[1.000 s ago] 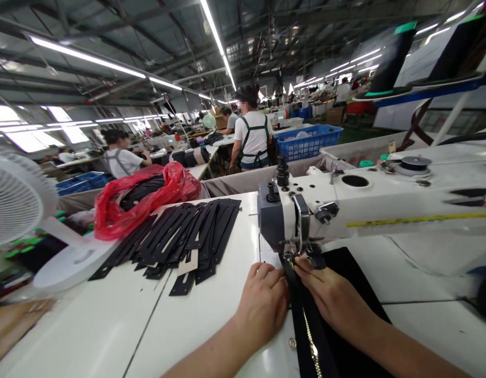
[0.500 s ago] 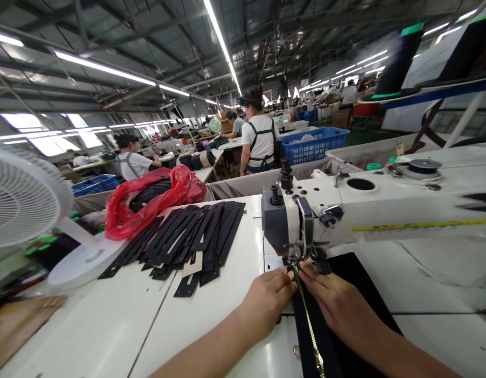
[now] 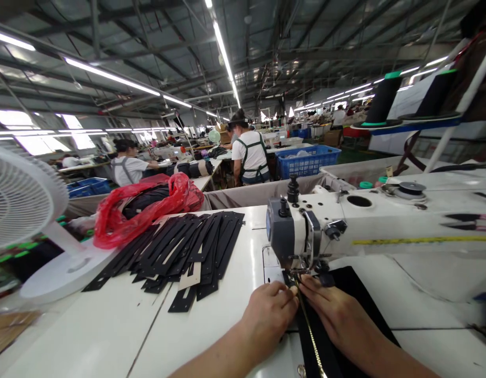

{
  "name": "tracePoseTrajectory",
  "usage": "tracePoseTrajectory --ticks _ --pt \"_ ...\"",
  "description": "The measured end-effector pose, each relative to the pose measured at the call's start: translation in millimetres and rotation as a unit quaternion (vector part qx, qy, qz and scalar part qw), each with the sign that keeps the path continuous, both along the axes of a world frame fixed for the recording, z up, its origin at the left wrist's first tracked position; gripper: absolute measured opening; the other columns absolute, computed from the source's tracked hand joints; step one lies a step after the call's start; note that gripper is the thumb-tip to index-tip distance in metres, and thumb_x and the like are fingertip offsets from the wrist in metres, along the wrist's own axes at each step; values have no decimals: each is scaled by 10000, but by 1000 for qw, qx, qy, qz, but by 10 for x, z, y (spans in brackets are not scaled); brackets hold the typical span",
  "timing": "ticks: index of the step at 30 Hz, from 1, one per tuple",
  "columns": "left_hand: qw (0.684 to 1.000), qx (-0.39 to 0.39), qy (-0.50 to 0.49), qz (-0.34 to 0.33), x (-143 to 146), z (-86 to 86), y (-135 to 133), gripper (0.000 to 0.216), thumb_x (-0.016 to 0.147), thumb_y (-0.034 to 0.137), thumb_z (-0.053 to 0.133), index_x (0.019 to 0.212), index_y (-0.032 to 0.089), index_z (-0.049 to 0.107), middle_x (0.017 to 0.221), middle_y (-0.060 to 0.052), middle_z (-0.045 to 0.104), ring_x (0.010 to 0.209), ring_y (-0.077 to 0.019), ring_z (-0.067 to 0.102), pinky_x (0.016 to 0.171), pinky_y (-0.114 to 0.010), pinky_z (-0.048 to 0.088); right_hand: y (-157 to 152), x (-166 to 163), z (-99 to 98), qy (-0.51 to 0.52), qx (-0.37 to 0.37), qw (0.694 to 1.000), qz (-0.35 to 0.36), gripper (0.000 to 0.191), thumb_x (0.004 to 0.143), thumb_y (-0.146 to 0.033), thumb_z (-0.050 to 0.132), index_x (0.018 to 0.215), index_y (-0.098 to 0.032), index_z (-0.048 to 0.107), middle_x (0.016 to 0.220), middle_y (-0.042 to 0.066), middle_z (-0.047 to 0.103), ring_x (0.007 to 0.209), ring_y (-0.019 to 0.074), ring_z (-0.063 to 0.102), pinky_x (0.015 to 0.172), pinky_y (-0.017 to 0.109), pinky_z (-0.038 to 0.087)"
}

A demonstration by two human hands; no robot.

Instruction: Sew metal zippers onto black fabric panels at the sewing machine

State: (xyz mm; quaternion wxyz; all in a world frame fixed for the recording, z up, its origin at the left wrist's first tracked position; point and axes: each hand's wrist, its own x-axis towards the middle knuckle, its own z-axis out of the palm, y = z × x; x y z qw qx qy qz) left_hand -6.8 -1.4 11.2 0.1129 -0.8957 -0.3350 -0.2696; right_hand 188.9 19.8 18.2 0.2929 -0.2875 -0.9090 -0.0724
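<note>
Both my hands rest on a black fabric piece [image 3: 357, 299] with a gold zipper [image 3: 312, 341] running toward me, right under the needle of a white sewing machine [image 3: 384, 223]. My left hand [image 3: 268, 315] presses the strip's left edge with its fingers curled together. My right hand [image 3: 337, 310] lies flat on the fabric to the right of the zipper, its fingers stretched toward the presser foot [image 3: 296, 273].
A stack of black cut strips [image 3: 188, 247] lies on the white table [image 3: 109, 331] to the left, behind it a red plastic bag [image 3: 148, 207]. A white fan [image 3: 22, 199] stands far left. Other workers and a blue crate [image 3: 306, 157] are behind.
The view has tilted down a little. My left hand's fingers have crept closer to the presser foot; both hands stay on the zipper strip.
</note>
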Motion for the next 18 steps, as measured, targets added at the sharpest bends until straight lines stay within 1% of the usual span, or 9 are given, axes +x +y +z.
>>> tracePoseTrajectory --ticks 3,6,12,15,18 --pt "998 51 -22 7 32 -74 14 215 924 151 388 957 110 596 935 -92 685 861 -196 648 778 -314 562 6 0 -9 -8 25 1000 -8 433 766 -8 339 1050 -117 648 1094 110 650 972 186 633 825 278 534" --pt "996 86 -29 0 54 -111 49 244 934 138 358 899 108 598 902 -92 685 798 -170 658 775 -286 562 28 19 -39 -20 54 998 -3 449 745 -4 339 1058 -106 644 1092 109 650 975 184 631 821 267 533" --pt "997 61 44 4 56 -50 74 244 940 154 355 867 105 583 827 -86 656 778 -161 641 751 -288 561 81 74 -139 -46 83 995 3 413 787 -34 368 1113 -102 612 1116 97 642 1002 159 618 859 238 505" --pt "998 57 33 8 59 -28 76 249 941 151 348 850 106 576 818 -73 642 771 -164 629 763 -298 553 97 72 -136 -53 90 995 2 394 808 -58 369 1118 -111 607 1115 85 644 1003 152 617 866 233 497" --pt "999 28 28 12 60 -1 79 202 926 152 383 848 108 564 777 -57 615 709 -166 606 696 -294 554 109 45 -89 -55 97 994 4 393 809 -49 334 1070 -102 622 1080 86 659 975 151 630 849 228 503"
